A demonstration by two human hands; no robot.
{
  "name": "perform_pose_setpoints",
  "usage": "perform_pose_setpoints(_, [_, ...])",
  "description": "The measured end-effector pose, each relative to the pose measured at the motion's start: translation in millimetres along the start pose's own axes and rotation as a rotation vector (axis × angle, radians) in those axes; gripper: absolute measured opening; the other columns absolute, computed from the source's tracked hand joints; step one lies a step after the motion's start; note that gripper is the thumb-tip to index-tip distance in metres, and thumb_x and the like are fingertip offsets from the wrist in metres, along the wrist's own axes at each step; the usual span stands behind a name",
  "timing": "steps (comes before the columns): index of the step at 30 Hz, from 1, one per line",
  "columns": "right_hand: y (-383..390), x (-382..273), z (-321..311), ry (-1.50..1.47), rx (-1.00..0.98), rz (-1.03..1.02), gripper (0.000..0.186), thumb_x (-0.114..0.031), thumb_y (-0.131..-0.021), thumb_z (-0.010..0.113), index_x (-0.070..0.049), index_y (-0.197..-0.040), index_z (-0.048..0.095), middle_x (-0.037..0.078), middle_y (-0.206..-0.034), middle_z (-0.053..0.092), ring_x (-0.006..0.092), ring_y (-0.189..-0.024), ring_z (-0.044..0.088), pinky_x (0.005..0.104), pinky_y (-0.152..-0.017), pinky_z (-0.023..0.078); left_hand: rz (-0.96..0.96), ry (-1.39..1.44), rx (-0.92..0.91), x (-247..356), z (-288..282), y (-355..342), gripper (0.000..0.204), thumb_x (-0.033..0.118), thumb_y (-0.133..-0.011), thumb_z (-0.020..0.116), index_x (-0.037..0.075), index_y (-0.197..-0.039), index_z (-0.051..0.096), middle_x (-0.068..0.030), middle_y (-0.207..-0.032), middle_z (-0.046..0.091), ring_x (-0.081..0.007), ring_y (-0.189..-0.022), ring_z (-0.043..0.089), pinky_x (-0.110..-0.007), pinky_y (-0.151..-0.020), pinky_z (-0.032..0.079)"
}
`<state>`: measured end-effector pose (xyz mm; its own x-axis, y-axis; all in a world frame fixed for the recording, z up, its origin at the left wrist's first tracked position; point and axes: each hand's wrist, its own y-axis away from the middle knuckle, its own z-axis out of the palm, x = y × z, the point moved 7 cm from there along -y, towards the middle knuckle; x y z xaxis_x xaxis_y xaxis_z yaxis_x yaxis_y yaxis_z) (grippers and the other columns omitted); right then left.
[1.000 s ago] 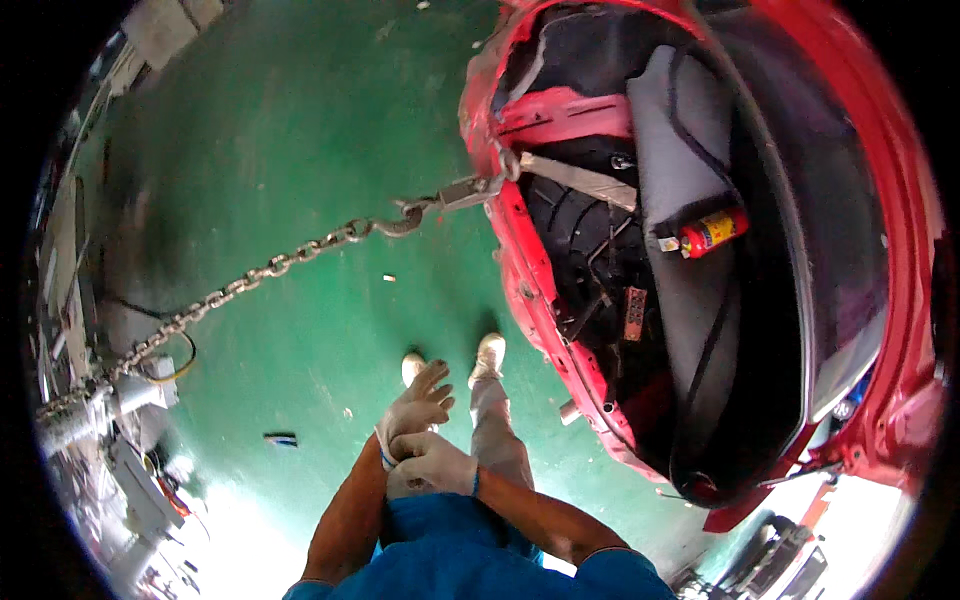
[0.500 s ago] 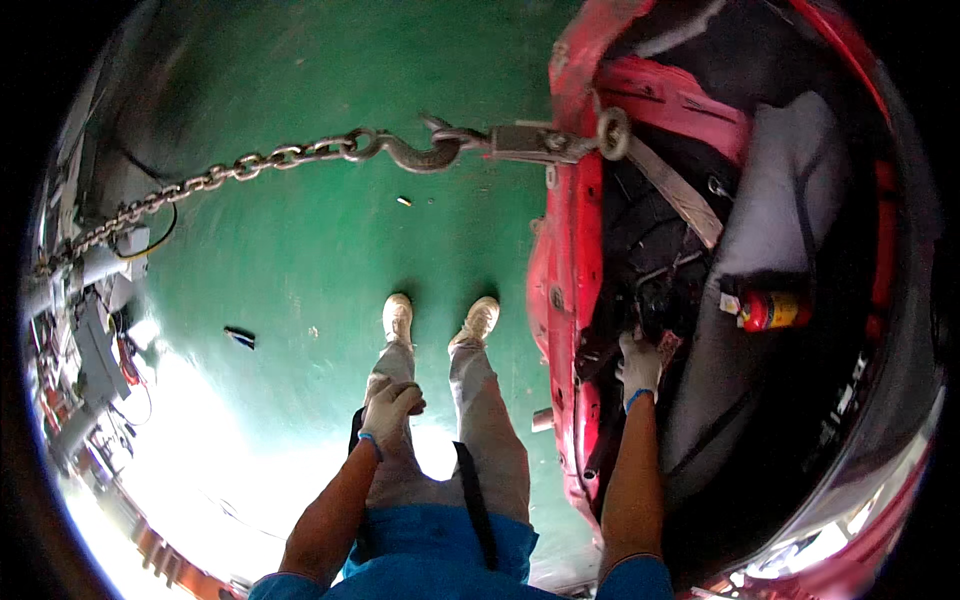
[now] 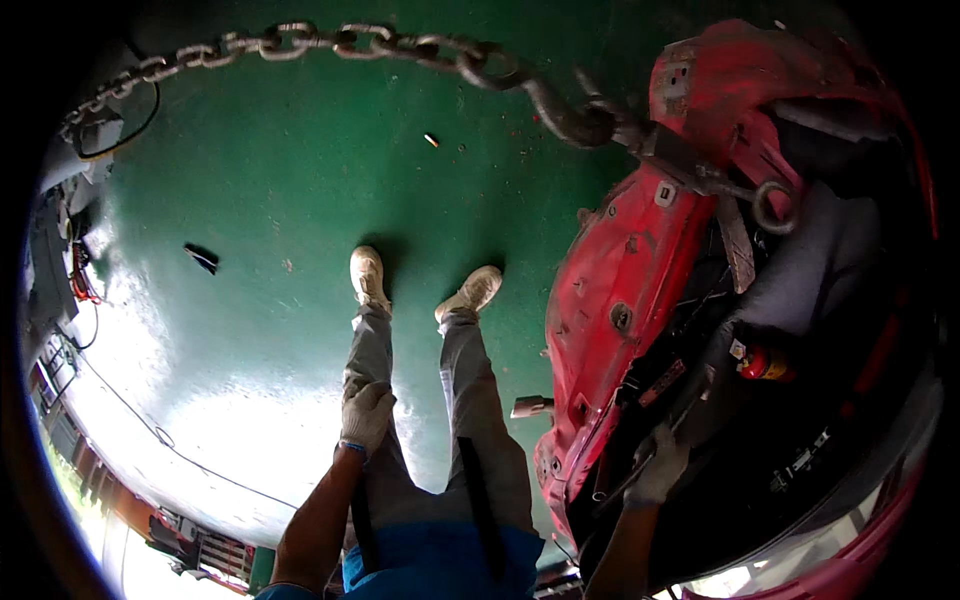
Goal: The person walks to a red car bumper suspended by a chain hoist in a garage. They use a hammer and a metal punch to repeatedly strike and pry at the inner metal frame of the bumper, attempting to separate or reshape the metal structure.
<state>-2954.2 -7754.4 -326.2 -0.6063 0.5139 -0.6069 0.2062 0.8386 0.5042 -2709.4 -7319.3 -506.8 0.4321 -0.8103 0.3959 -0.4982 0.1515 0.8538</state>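
My left hand (image 3: 367, 415), in a pale knitted glove, rests on my left thigh just above the knee, fingers lying over the trouser cloth and nothing seen in them. Deep in shadow, my gloved right hand (image 3: 658, 472) reaches into the open luggage space of a red car body (image 3: 620, 290). A thin dark bar (image 3: 612, 488) runs close beside its fingers; whether they grip it is hidden by the gloom. A small reddish piece (image 3: 662, 382) lies beyond that hand. Farther in, a red fire extinguisher (image 3: 765, 364) sits against the grey lining (image 3: 790, 280).
A heavy chain (image 3: 290, 42) stretches across the far side to a hook (image 3: 565, 112) and a metal clamp (image 3: 690, 160) at the car body. Dark-handled pliers (image 3: 202, 258) and a small white stub (image 3: 431, 140) lie on the green floor (image 3: 280, 200). A cable (image 3: 200, 468) trails at left.
My view has shifted, so the car and chain appear tilted. My right hand has drawn back nearer to me, away from the reddish piece. My left hand stays on my leg.
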Motion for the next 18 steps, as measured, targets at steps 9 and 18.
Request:
perform_pose_setpoints(9, [96.8, 14.7, 200.5, 0.271, -0.549, 0.066, 0.017, -0.019, -0.096, 0.067, -0.005, -0.103, 0.06, -0.001, -0.07, 0.052, 0.0068, -0.053, 0.048, 0.0238, -0.047, 0.038, 0.34, -0.624, -0.125, -46.5, -2.4, -44.8, 0.024, 0.025, -0.085, 0.062, 0.004, -0.096, 0.067, -0.02, -0.093, 0.067, -0.0416, -0.09, 0.064, -0.053, -0.084, 0.049])
perform_pose_setpoints(18, [-20.3, 43.2, 307.2, 0.288, -0.418, -0.026, 0.03, -0.033, -0.1, 0.063, -0.01, -0.087, 0.05, -0.003, -0.065, 0.045, 0.0074, -0.048, 0.043, 0.025, -0.043, 0.035, 0.33, -0.599, -0.111, -45.4, -13.5, -56.5, 0.02, 0.024, -0.083, 0.063, 0.006, -0.089, 0.07, -0.0162, -0.092, 0.068, -0.0375, -0.088, 0.065, -0.049, -0.083, 0.05])
